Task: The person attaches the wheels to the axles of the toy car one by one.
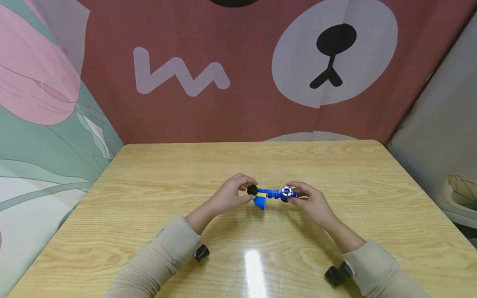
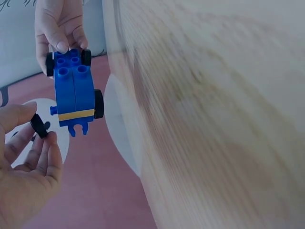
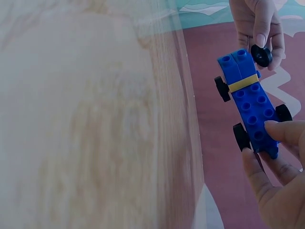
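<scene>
Between my left thumb and fingertips a small black wheel (image 2: pixel 39 126) is pinched; my left hand (image 1: pixel 232 193) keeps it beside the near end of a blue toy car (image 1: pixel 273 193). A bare blue axle stub (image 2: pixel 53 110) juts from the car's side, facing that wheel with a small gap between. My right hand (image 1: pixel 314 206) grips the car's other end, thumb on the studded top (image 3: pixel 258 135) and fingers by a mounted wheel (image 3: pixel 241 137). The car is held above the table, with a yellow band (image 2: pixel 76 115) across its body and three black wheels fitted.
A wood-grain table (image 1: pixel 167 165) lies beneath both hands. Behind it hangs a red cloth (image 1: pixel 246 116) printed with a bear face. Black wrist devices (image 1: pixel 201 253) show at both sleeve cuffs. A beige object (image 1: pixel 462 192) stands past the table's right edge.
</scene>
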Demonstrator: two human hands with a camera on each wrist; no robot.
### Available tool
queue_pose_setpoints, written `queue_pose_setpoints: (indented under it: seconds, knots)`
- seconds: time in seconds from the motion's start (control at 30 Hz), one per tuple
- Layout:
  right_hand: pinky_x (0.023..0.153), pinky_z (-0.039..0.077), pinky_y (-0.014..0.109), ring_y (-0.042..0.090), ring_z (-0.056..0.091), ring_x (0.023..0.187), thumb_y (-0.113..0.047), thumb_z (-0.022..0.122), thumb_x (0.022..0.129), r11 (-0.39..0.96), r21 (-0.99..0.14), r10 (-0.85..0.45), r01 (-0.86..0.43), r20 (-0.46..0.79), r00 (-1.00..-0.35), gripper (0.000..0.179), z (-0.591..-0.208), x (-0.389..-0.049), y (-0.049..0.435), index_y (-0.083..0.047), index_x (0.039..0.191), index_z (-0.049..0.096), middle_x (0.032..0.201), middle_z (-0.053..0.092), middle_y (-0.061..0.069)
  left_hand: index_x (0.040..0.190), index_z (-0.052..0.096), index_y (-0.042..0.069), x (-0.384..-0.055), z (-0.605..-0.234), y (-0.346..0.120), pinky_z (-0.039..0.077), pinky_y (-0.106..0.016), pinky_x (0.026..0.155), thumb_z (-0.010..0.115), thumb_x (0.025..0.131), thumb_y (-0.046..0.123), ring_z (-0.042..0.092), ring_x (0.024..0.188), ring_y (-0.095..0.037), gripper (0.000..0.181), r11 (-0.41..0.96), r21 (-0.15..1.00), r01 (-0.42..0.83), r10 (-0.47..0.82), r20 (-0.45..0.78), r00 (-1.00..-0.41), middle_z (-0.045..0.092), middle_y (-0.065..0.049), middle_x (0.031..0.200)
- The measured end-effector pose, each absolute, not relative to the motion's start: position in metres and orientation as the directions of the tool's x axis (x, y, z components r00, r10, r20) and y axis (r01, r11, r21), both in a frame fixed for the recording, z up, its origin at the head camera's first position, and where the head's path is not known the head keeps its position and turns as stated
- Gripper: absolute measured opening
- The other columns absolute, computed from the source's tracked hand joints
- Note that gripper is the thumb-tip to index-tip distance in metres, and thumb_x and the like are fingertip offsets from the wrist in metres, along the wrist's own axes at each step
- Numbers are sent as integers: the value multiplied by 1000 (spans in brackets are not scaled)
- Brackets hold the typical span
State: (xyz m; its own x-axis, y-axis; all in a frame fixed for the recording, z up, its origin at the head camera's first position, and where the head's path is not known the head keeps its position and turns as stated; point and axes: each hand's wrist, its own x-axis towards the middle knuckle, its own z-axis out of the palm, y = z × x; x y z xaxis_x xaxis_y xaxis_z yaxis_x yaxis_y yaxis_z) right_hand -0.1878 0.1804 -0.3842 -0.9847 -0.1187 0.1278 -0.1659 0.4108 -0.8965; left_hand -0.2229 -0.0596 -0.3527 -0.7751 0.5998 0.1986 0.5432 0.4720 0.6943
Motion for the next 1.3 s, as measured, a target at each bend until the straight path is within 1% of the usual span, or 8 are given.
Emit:
queue_pose_setpoints:
  seconds: [0.13, 0.37, 0.57, 0.7, 0.93, 1.13, 1.3]
  knots:
    - [69, 48, 32, 28, 54, 87, 0, 60, 78, 414, -893, -124, -176, 136, -983, 34, -385, -188, 180, -5, 111, 55, 93, 59, 14, 107, 55, 2, -223, -353, -58, 44, -27, 78, 64, 78, 8, 50, 89, -15, 31, 469, 691, 550, 597, 211, -774, 51, -3, 99]
    - [72, 47, 33, 26, 55, 86, 2, 60, 77, 405, -893, -139, -196, 152, -979, 34, -384, -188, 180, -4, 110, 56, 93, 60, 14, 107, 55, 1, -222, -354, -54, 43, -21, 77, 65, 76, 6, 51, 88, -16, 33, 459, 684, 567, 598, 233, -767, 51, -4, 97]
    - [73, 47, 30, 26, 56, 86, 5, 59, 77, 389, -894, -150, -221, 175, -973, 34, -382, -187, 179, -1, 110, 55, 93, 60, 15, 107, 55, 1, -222, -353, -52, 42, -22, 78, 65, 76, 7, 51, 89, -16, 32, 475, 686, 552, 600, 207, -773, 51, -4, 98]
    - [73, 47, 30, 25, 56, 86, 5, 60, 77, 392, -893, -146, -222, 178, -973, 33, -382, -186, 179, -2, 109, 56, 93, 60, 14, 107, 55, 2, -222, -353, -51, 43, -23, 77, 65, 77, 8, 50, 89, -14, 32, 483, 684, 546, 602, 193, -775, 50, -2, 97]
    - [73, 47, 29, 24, 56, 87, 4, 60, 77, 381, -898, -144, -220, 178, -974, 32, -383, -186, 180, -1, 108, 56, 95, 60, 14, 107, 55, 2, -221, -352, -49, 44, -24, 74, 64, 77, 8, 51, 88, -16, 31, 477, 667, 572, 623, 202, -755, 52, -5, 98]
    - [72, 47, 28, 24, 56, 87, 5, 60, 76, 381, -896, -139, -226, 187, -973, 31, -384, -185, 180, -1, 107, 57, 95, 60, 14, 109, 54, 1, -220, -351, -50, 45, -25, 75, 62, 79, 9, 51, 90, -17, 32, 494, 663, 562, 640, 160, -752, 52, -5, 101]
    - [72, 47, 27, 23, 56, 87, 4, 61, 76, 378, -897, -136, -227, 189, -973, 31, -383, -184, 180, -1, 107, 57, 95, 60, 14, 110, 53, 1, -220, -351, -50, 45, -24, 74, 61, 80, 9, 52, 92, -16, 33, 497, 649, 576, 663, 145, -735, 53, -6, 104]
